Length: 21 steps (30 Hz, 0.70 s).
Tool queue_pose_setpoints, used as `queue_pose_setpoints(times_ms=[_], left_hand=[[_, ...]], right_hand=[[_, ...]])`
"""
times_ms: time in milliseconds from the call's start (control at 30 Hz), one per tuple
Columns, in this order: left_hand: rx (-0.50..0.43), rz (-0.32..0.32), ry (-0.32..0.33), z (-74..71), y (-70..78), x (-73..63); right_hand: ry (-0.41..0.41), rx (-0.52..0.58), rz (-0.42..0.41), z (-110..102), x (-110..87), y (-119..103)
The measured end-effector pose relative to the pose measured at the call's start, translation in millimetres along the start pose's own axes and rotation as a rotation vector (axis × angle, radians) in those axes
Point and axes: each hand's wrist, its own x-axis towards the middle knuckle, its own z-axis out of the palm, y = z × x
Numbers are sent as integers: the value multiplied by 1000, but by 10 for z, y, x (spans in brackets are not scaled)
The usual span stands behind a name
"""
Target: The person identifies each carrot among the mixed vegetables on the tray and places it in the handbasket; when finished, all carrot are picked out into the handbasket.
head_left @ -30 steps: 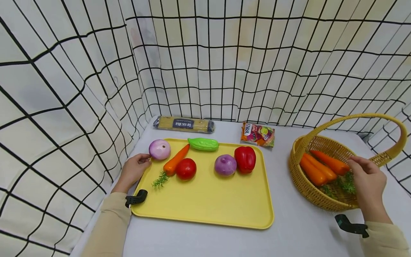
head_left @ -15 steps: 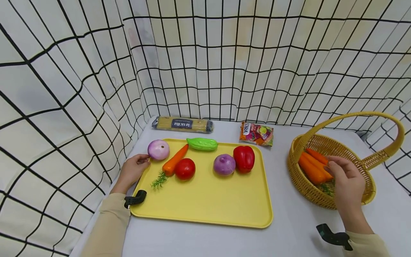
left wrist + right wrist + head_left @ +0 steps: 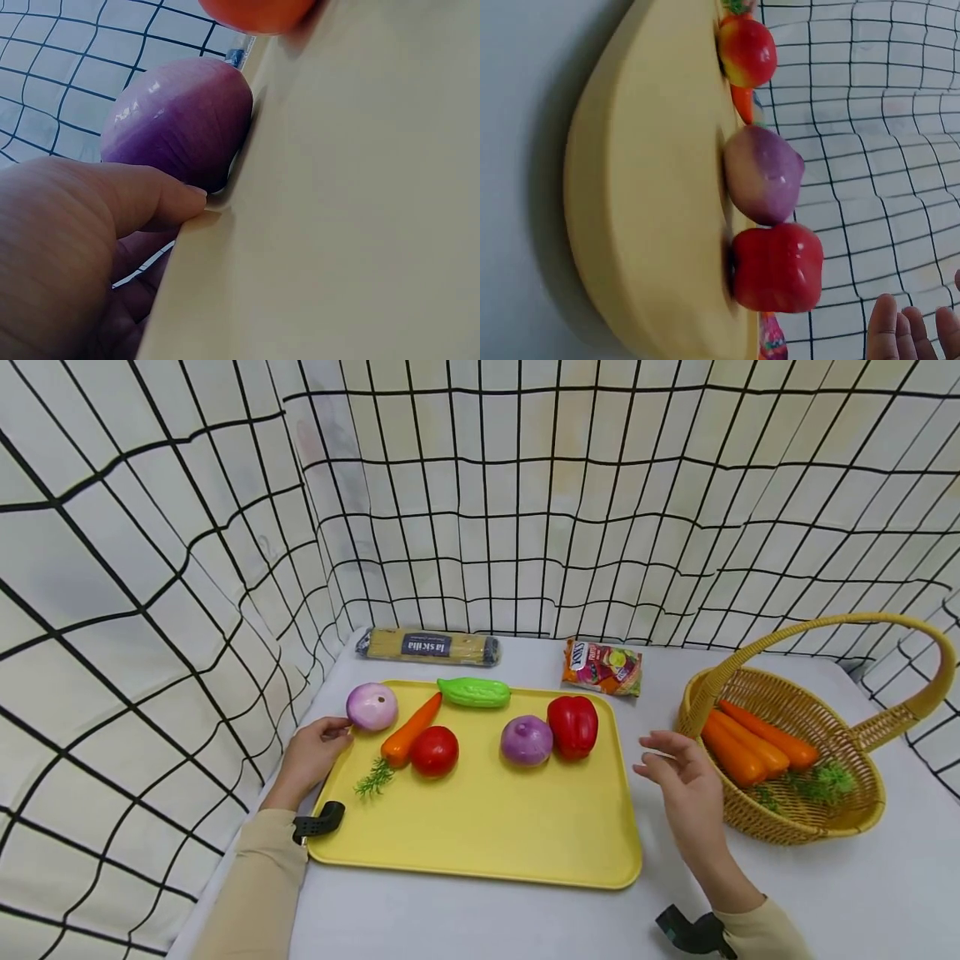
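Note:
My left hand (image 3: 311,756) pinches the left rim of the yellow tray (image 3: 480,835), thumb on top, close to a purple-and-white onion (image 3: 372,707). In the left wrist view the thumb tip meets the rim just beside the onion (image 3: 180,124). My right hand (image 3: 686,789) holds nothing, its fingers apart and lightly bent, between the tray and the wicker basket (image 3: 806,835). On the tray lie a carrot (image 3: 408,737), a tomato (image 3: 434,752), a second purple onion (image 3: 527,741), a red bell pepper (image 3: 573,727) and a bumpy green vegetable (image 3: 474,692).
Three carrots (image 3: 772,735) with green tops lie inside the basket, whose tall handle (image 3: 832,622) arches over it. Behind the tray are a spaghetti pack (image 3: 427,647) and a colourful snack bag (image 3: 602,667). A white sheet with black grid netting (image 3: 510,493) encloses the table.
My right hand has moved left out of the basket to beside the tray, with nothing in it. The carrots stay in the basket. My left hand keeps its place on the rim.

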Motion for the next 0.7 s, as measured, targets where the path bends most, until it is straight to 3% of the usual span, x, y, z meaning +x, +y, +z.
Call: queue_pose_setpoints(times_ms=[167,367,700], left_hand=[[-6,-14,-7,-9,-4,-8],[-2,-9,11,-15,-20,-16],[-4,16,18,11,-29,11]], right_hand=[[-140,-99,-6,253,43,16],[-248,-191,5,597,85,18],[-381,-209,11,1148,24,-50]])
